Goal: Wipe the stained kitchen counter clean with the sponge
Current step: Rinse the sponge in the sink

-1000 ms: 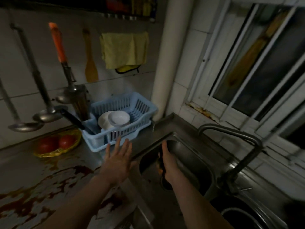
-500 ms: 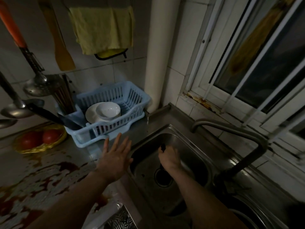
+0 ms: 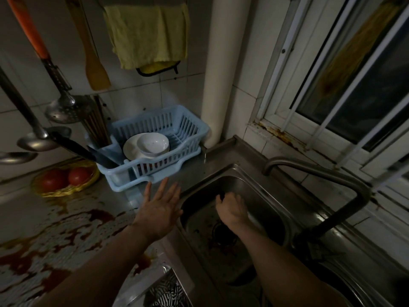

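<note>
The counter point(image 3: 33, 209) on the left is spattered with dark red-brown stains point(image 3: 97, 214). My left hand point(image 3: 160, 209) hovers flat over its right end, fingers spread, holding nothing, just beside the sink rim. My right hand point(image 3: 232, 208) is down inside the steel sink point(image 3: 263, 196), fingers curled over a dark sponge point(image 3: 224, 193). Only a small dark edge of the sponge shows past my fingertips; the rest is hidden under my hand.
A blue dish rack point(image 3: 190, 129) with white bowls, chopsticks and a knife stands behind my left hand. A yellow basket of tomatoes point(image 3: 64, 180) sits left of it. Ladles point(image 3: 37, 140) hang on the wall. The faucet point(image 3: 321, 176) arches over the sink's right side.
My right hand has gone from the sink's near wall down toward its far end with the sponge. My left hand stayed spread over the counter edge. The view tilted down.
</note>
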